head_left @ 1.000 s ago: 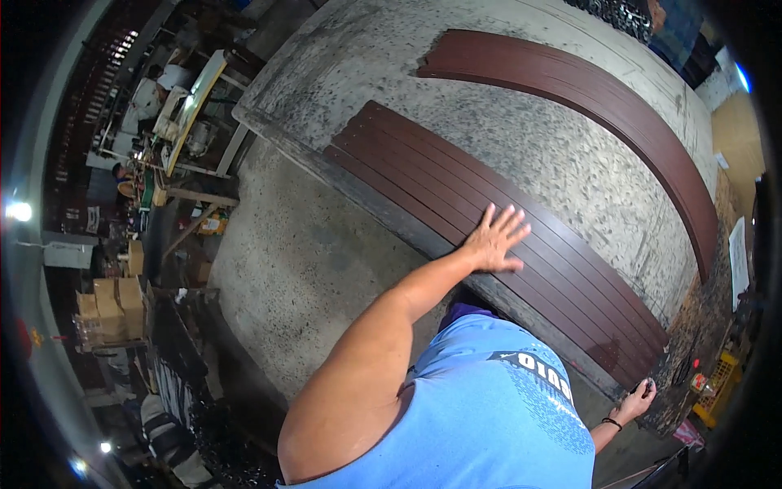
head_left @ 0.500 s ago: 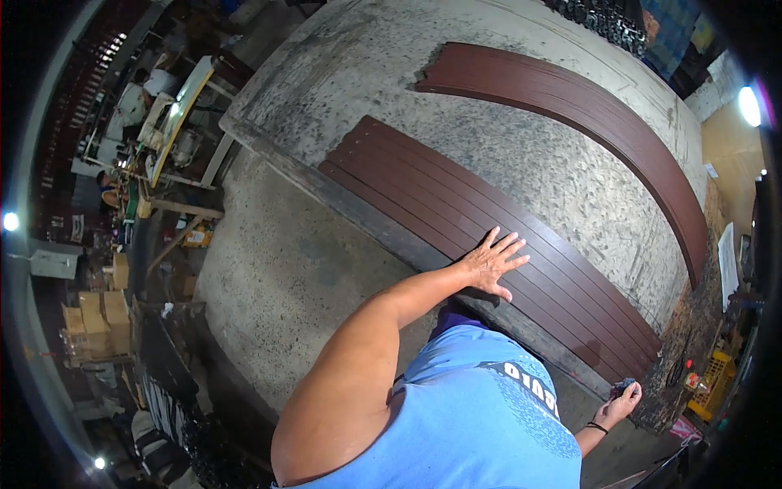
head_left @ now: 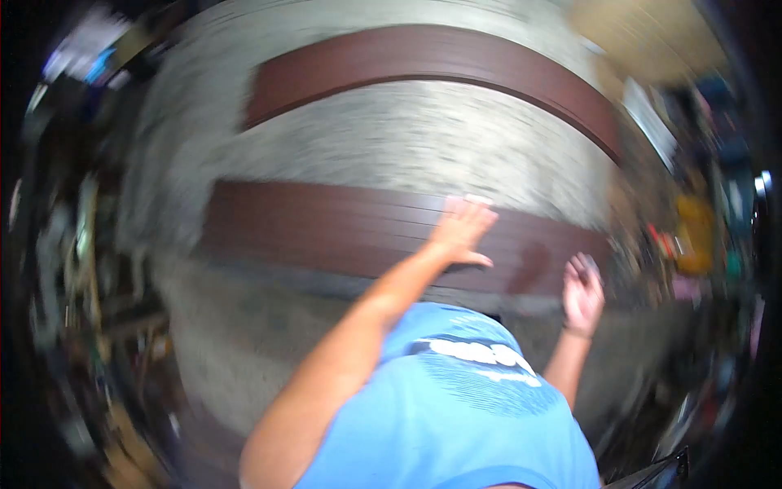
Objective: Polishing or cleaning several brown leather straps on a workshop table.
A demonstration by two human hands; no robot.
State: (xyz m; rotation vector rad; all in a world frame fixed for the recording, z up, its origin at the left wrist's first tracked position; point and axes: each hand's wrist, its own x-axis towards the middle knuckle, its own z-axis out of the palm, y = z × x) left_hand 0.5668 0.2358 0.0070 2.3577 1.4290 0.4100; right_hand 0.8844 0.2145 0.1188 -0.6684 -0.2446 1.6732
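A long brown grooved board point(head_left: 326, 228) lies across the near part of the pale table point(head_left: 391, 138). My left hand point(head_left: 463, 228) rests flat on it, right of its middle, with fingers stretched out. Close to the board's right end, at its near edge, is my right hand point(head_left: 583, 297). Its fingers are curled round a small dark thing point(head_left: 584, 273), too blurred to name. A darker patch shows on the board between my hands. Beyond it, a second brown board point(head_left: 423, 53), curved in this view, lies apart from the first.
To the right are a yellow crate point(head_left: 695, 232), a white sheet point(head_left: 650, 122) and a brown cardboard-like panel point(head_left: 652, 37). Blurred clutter and a frame with pale bars point(head_left: 88, 236) stand at the left. Much of the picture is smeared by motion.
The view has swung round, so the boards now run more level across it. My left hand stays flat on the near board. My right hand has risen in the picture, still holding the dark thing.
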